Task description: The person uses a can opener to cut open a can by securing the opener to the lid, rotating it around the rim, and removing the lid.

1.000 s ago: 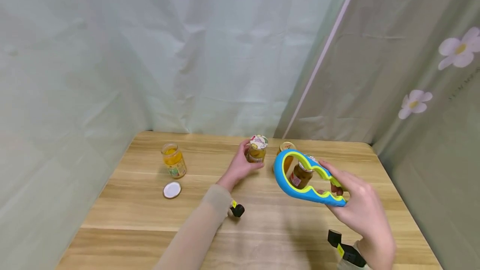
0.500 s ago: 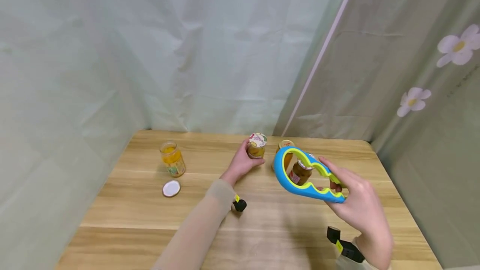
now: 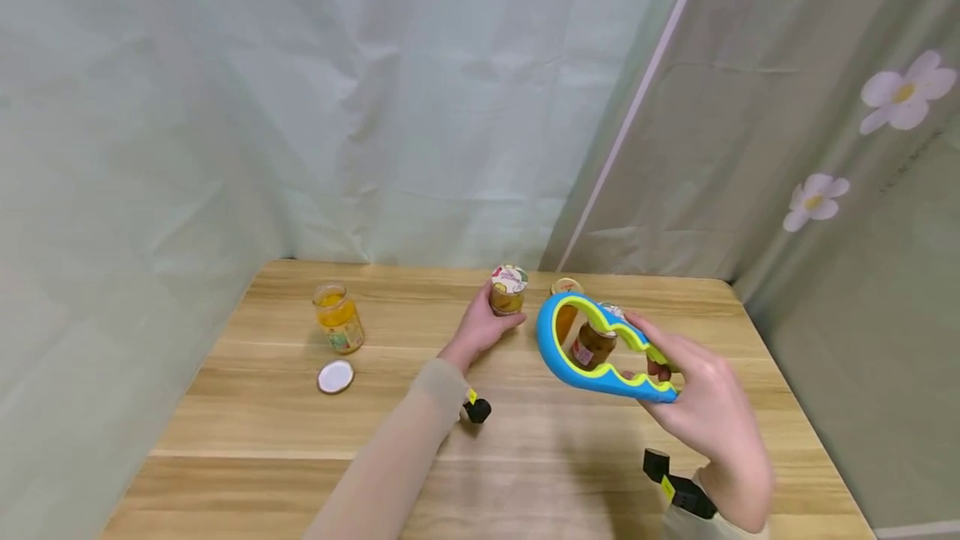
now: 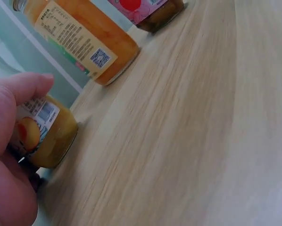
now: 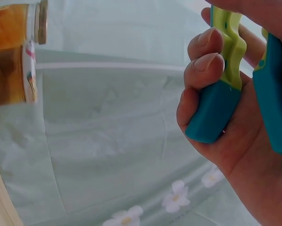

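With fingers and thumb round its side, my left hand (image 3: 480, 330) grips a small glass jar (image 3: 507, 300) with a patterned lid near the table's back edge. In the left wrist view this jar (image 4: 58, 139) has a fruit label and stands on the wood. My right hand (image 3: 708, 394) holds a blue and yellow-green jar opener (image 3: 600, 379) by its two handles, raised above the table. Through the opener's loop show a jar of brown contents (image 3: 592, 348) and part of an orange jar (image 4: 91, 40); both are lidded. The right wrist view shows fingers curled round one handle (image 5: 214, 110).
At the left of the wooden table (image 3: 262, 432) stands a lidless glass jar (image 3: 341, 327) with orange contents. A round lid (image 3: 335, 376) lies in front of it, pale inner side up. Pale curtains (image 3: 412, 107) hang behind the table and at its sides.
The head view has shifted slightly. My left forearm has moved a little to the right relative to the table. Both hands keep their holds, and the other jars stay in place.
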A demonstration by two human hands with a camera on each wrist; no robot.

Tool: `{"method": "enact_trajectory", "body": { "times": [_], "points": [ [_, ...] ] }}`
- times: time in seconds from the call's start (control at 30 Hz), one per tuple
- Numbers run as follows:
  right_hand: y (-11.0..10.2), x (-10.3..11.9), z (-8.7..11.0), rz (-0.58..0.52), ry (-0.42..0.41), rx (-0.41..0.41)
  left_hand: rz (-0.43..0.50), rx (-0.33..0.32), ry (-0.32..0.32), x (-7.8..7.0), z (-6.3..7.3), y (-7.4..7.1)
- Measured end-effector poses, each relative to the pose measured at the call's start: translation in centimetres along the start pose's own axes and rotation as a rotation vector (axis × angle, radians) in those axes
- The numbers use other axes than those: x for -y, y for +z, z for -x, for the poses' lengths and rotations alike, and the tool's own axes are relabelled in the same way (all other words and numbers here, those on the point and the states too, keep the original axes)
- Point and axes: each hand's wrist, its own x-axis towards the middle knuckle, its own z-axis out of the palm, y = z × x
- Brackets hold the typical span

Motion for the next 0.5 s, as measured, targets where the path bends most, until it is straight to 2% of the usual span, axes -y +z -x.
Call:
{"method": "enact_trajectory", "body": {
  "times": [0.33,0.5],
  "points": [
    [1.12,0.36,-1.03,-0.023,-0.017,0.044,0.039,0.022,0.059,0.11,-0.33,-0.2],
    [1.14,0.61,-0.98,-0.013,0.013,0.069,0.049,0.026,0.048,0.25,-0.02,-0.3]
  ]
}}
